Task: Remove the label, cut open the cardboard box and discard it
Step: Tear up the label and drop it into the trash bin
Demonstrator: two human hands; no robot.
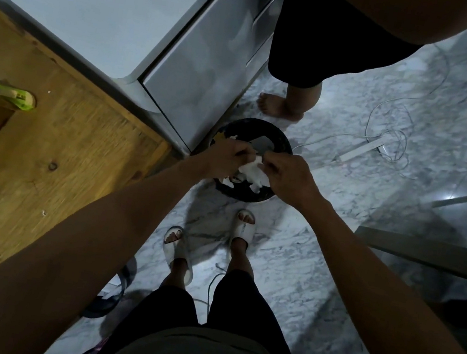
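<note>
While both hands [257, 168] pinch label [252, 172], bin rim [283, 148] below

There were two hands, the left hand [222, 160] and the right hand [289, 179], and one crumpled white label [252, 171] between them. I counted one black bin [282, 146], one wooden table [57, 150], one green utility knife [5, 94], two white slippers [244, 230], one white power strip [363, 152] and one bare foot [277, 106].
</note>
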